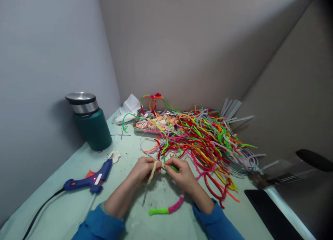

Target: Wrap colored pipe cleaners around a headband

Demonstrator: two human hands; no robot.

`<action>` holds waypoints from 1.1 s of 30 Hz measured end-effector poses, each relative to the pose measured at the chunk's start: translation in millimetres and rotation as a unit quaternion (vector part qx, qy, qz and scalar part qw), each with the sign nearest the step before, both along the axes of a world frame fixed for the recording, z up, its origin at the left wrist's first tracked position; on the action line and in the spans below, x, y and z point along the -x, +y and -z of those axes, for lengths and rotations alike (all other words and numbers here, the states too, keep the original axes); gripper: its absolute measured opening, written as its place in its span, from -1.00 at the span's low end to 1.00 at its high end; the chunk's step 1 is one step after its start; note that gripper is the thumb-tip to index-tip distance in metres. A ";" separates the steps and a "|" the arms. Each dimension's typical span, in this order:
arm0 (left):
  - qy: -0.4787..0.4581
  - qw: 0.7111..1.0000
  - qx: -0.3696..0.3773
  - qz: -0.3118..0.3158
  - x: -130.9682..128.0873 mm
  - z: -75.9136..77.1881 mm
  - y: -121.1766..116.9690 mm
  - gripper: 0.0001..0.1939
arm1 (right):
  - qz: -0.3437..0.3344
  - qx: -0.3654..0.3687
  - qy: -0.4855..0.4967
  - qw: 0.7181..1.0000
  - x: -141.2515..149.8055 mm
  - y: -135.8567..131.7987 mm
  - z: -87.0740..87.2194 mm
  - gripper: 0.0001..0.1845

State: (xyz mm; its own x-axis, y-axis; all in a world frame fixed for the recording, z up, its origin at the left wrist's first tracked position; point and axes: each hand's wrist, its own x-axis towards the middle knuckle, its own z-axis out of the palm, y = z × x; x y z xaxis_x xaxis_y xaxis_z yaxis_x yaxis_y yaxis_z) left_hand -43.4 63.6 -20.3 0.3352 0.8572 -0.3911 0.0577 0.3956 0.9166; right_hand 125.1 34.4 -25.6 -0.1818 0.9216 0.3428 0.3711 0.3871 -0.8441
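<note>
My left hand and my right hand meet over the pale green table, both pinched on a curved hoop wrapped in fuzzy wire. A cream-coloured wire hangs from my left fingers. The hoop's lower end shows green and pink wrapping below my right wrist. A big heap of coloured fuzzy wires lies just beyond my hands.
A blue glue gun with a black cord lies at the left. Behind it stands a green flask with a steel lid. A tray of shells, a finished hoop, white tissue and clear glue sticks sit at the back.
</note>
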 end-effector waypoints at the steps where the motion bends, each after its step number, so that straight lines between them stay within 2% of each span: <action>1: -0.013 1.000 0.009 0.006 1.1 1.7 0.7 -0.57 | -0.001 -0.003 0.000 1.000 0.1 -0.4 -0.6 -0.87; 5: -0.060 0.997 0.023 0.038 5.0 4.2 2.5 -0.60 | 0.000 -0.006 0.003 1.000 -0.6 -0.4 -0.9 -0.88; 8: -0.048 0.997 0.017 0.054 5.4 0.0 2.1 -0.56 | 0.004 -0.003 0.011 1.000 -2.5 1.6 1.5 -0.89; 12: 0.003 1.000 -0.021 0.008 1.8 -5.3 1.0 -0.54 | -0.003 0.001 0.010 1.000 -3.9 3.9 4.3 -0.89; 16: 0.036 0.998 -0.046 -0.021 -1.1 -3.5 1.7 -0.50 | 0.000 0.014 0.004 1.000 -2.6 3.5 4.5 -0.89; 19: 0.022 0.999 -0.041 0.001 2.0 -2.0 3.1 -0.47 | 0.002 0.017 0.005 1.000 -3.1 3.9 5.1 -0.89; 22: 0.008 0.997 -0.066 0.027 7.7 -4.5 3.8 -0.58 | 0.003 0.018 0.012 1.000 -5.3 5.6 5.7 -0.89; 27: -0.064 0.988 -0.138 -0.001 8.3 -10.2 1.8 -0.68 | 0.006 0.034 0.014 0.999 -4.6 6.0 4.1 -0.89; 33: -0.123 0.984 -0.126 -0.015 3.2 -1.8 2.9 -0.68 | 0.004 0.044 0.015 0.999 -1.3 3.8 5.4 -0.87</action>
State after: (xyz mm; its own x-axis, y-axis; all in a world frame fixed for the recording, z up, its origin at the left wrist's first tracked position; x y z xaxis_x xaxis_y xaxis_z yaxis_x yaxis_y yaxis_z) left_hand -46.6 66.4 -18.5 0.3662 0.9276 -0.0742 -0.1869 0.1514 0.9707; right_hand 126.4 38.2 -31.0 -0.1659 0.9497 0.2654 0.3478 0.3083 -0.8854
